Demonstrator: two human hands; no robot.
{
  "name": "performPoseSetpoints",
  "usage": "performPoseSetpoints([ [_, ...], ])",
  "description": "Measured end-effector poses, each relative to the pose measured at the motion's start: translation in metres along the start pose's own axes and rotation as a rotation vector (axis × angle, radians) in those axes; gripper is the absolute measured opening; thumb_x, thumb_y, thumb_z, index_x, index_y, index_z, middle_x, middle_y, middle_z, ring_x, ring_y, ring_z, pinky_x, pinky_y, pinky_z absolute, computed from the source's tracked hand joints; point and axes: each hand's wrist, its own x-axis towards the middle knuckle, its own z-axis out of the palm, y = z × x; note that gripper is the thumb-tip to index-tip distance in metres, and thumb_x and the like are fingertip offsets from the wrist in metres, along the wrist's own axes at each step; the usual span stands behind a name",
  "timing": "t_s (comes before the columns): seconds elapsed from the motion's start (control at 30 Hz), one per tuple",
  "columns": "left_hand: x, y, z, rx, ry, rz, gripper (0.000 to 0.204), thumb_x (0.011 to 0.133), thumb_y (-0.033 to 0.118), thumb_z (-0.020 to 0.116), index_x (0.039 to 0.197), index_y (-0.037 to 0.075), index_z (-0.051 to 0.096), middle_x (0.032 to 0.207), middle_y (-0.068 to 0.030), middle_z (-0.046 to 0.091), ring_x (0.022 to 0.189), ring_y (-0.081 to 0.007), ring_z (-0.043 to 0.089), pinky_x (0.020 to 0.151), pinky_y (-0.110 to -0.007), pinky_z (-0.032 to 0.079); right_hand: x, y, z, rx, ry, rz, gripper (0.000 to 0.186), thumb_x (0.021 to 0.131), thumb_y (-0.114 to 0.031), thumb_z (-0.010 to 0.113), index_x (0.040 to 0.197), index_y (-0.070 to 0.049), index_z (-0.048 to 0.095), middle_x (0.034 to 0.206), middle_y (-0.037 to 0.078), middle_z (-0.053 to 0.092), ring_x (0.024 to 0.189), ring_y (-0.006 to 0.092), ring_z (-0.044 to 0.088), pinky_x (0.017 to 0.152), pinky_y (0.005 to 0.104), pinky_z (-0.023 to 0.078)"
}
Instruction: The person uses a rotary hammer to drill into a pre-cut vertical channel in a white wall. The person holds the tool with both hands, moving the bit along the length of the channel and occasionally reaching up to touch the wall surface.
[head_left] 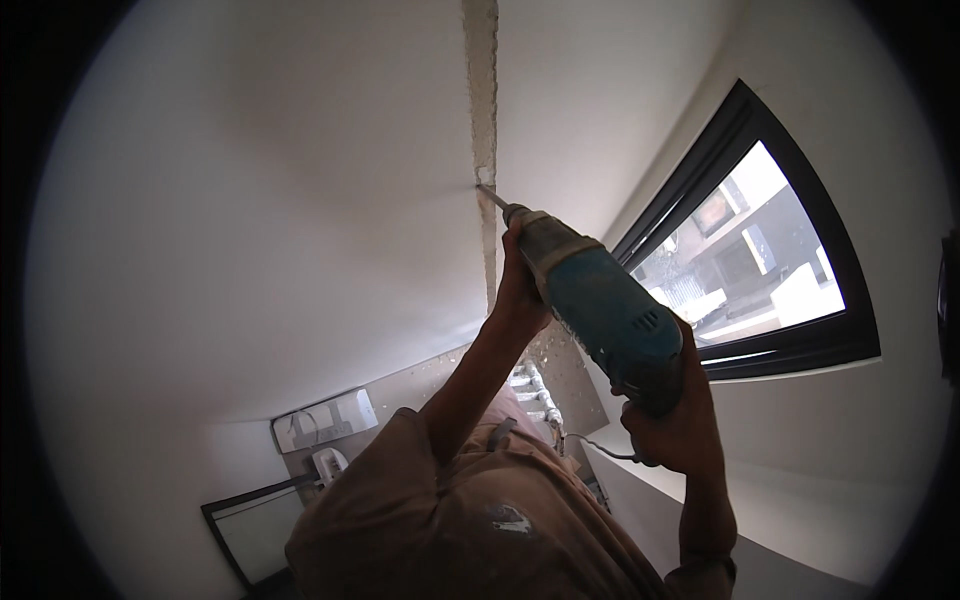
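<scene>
A teal and grey power drill (600, 300) is held pointing forward and up, its long bit (494, 197) touching the edge of a rough, narrow groove (480, 90) cut in the white wall. My left hand (518, 285) is wrapped round the front of the drill, just behind the bit. My right hand (672, 435) grips the rear handle, from which a cord (610, 449) hangs down.
A dark-framed window (855, 310) is at the right, above a pale ledge (780, 490). Below lie a speckled floor (570, 365), a white rung-like object (530, 390), a pale panel with a grey shape (305, 430) and a dark-framed glass panel (250, 540).
</scene>
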Motion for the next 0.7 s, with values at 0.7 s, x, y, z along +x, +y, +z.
performPoseSetpoints([
  [0.7, -0.010, -0.039, -0.018, 0.163, 0.158, -0.065, 0.063, 0.085, 0.060, 0.054, 0.120, 0.008, 0.045, 0.109, -0.0102, 0.056, 0.105, -0.0231, 0.056, 0.097, -0.038, 0.045, -0.042, 0.110, 0.021, 0.354, 0.153, 0.009, 0.081, 0.059, 0.008, 0.053, 0.135, -0.001, 0.028, 0.103, 0.015, 0.054, 0.089, 0.0197, 0.060, 0.074, 0.0313, 0.052],
])
